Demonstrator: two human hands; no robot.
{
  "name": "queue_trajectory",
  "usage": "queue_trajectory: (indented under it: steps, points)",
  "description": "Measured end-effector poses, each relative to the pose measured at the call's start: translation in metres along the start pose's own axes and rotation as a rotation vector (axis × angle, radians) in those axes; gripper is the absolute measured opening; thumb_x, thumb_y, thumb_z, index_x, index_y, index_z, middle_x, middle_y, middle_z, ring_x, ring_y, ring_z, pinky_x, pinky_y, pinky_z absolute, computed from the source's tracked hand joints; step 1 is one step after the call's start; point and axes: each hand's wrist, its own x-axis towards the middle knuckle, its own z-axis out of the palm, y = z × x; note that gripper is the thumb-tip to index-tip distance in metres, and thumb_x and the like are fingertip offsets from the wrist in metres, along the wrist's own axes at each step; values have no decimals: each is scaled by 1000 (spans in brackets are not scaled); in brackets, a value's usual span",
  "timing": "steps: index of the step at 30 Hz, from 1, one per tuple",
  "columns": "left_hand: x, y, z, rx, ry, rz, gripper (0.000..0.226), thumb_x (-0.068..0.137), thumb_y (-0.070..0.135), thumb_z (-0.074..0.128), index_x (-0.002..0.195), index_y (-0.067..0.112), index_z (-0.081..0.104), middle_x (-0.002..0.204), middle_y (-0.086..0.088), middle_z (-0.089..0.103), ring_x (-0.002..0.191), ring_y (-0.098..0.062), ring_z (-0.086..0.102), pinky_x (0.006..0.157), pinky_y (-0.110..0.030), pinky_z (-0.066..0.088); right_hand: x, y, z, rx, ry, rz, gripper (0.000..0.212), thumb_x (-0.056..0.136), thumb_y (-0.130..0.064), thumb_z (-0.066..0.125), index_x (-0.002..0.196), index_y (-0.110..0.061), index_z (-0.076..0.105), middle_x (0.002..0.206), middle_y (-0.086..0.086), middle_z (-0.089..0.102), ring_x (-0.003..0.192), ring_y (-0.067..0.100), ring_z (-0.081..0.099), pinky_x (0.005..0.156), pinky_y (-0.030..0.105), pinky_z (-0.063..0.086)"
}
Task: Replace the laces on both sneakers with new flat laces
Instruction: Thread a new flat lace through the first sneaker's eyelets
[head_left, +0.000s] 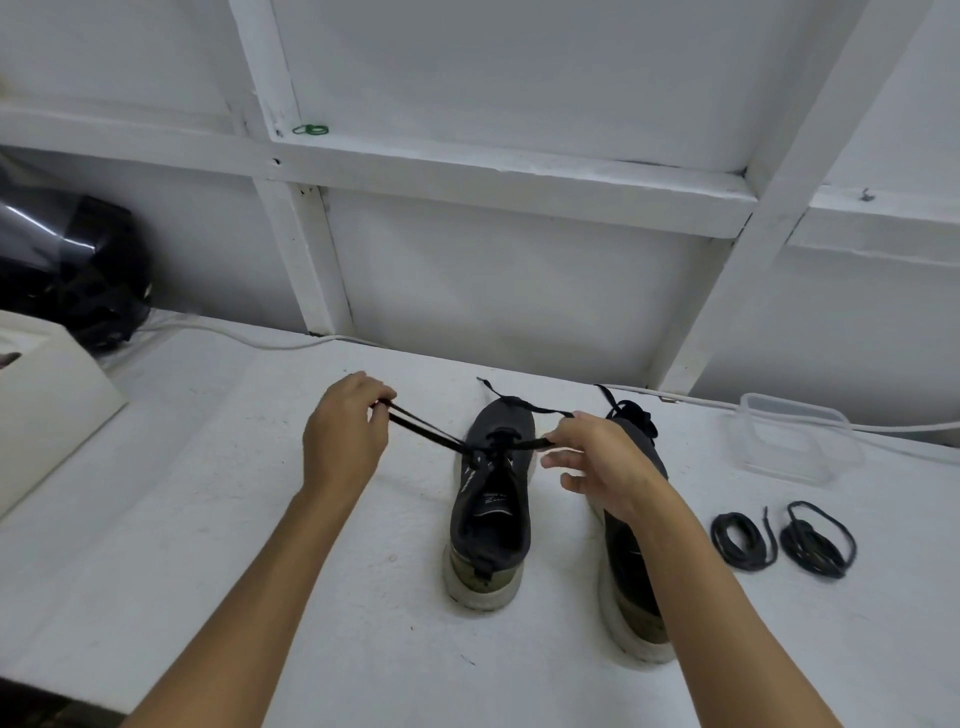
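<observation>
Two dark grey sneakers with white soles stand side by side on the white table, toes pointing away. The left sneaker (491, 514) has a black flat lace (431, 434) threaded near its top eyelets. My left hand (345, 436) pinches a loop of that lace and holds it out to the left. My right hand (597, 460) pinches the lace's other side just right of the shoe's tongue; its free end trails over the toe. The right sneaker (631, 566) is partly hidden behind my right forearm, with a dark lace bunched at its toe.
Two coiled round black laces (744, 540) (818, 540) lie on the table to the right of the shoes. A clear plastic container (789, 441) sits behind them. A black helmet (72, 270) and a white box (47, 395) are at far left. White cables run along the wall.
</observation>
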Motion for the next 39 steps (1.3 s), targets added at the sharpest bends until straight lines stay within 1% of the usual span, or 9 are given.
queue_trajectory:
  steps: [4,8,14,18,20,27,32,35,39]
  points:
    - [-11,-25,7,175,-140,-50,13,84,-2,74,92,7,78,109,-12,71,129,-36,54,107,-59,36,1,8,-13,-386,203,70,8,85,-12,60,88,-8,65,71,4,76,55,11,68,46,22,49]
    - [-17,-41,10,340,-303,-45,27,78,2,81,103,12,78,140,-14,56,143,-36,36,112,-55,30,-5,15,-19,-831,251,6,7,84,-4,53,85,-9,58,73,9,72,58,20,72,59,34,62]
    - [-18,-33,8,281,-635,-67,57,94,24,63,148,32,46,156,7,35,120,-17,55,90,-30,47,-15,7,4,-1157,342,-204,60,94,-20,64,149,-22,40,145,4,43,117,32,58,81,35,42]
    - [-22,9,14,-266,-667,2,41,100,21,59,138,36,58,132,19,59,80,-4,66,76,-8,43,-16,4,17,-958,1,-274,35,98,-27,64,133,-31,63,130,-13,63,105,11,61,90,26,45]
    - [-24,28,20,-356,-720,43,38,100,21,59,135,36,60,116,26,62,83,-1,66,77,-6,44,-16,6,20,-953,-113,-198,34,95,-31,70,129,-30,66,120,-13,68,98,6,61,84,20,43]
    - [-33,20,26,-264,-645,28,11,92,23,71,100,26,79,87,15,68,85,4,59,72,-8,39,-14,6,9,-990,40,-244,10,91,-20,74,85,-28,74,82,-9,73,78,7,68,71,22,53]
    - [-27,6,9,-292,-571,14,10,87,22,77,92,30,81,80,12,69,82,-2,62,67,-9,40,-17,3,-4,-1097,83,-224,15,89,-15,74,83,-28,76,68,-22,62,66,-7,57,50,5,35]
    - [-25,8,7,-265,-564,40,9,88,24,76,92,31,81,80,10,69,81,-5,61,67,-11,40,-15,7,-2,-1128,100,-231,18,90,-11,70,84,-28,75,68,-22,60,72,-3,59,54,8,34]
    - [-24,8,7,-134,-611,124,14,93,29,70,103,32,79,82,14,65,84,-6,52,75,-25,42,-15,9,1,-1145,125,-221,14,91,-15,69,87,-26,77,84,-10,71,85,15,66,71,27,52]
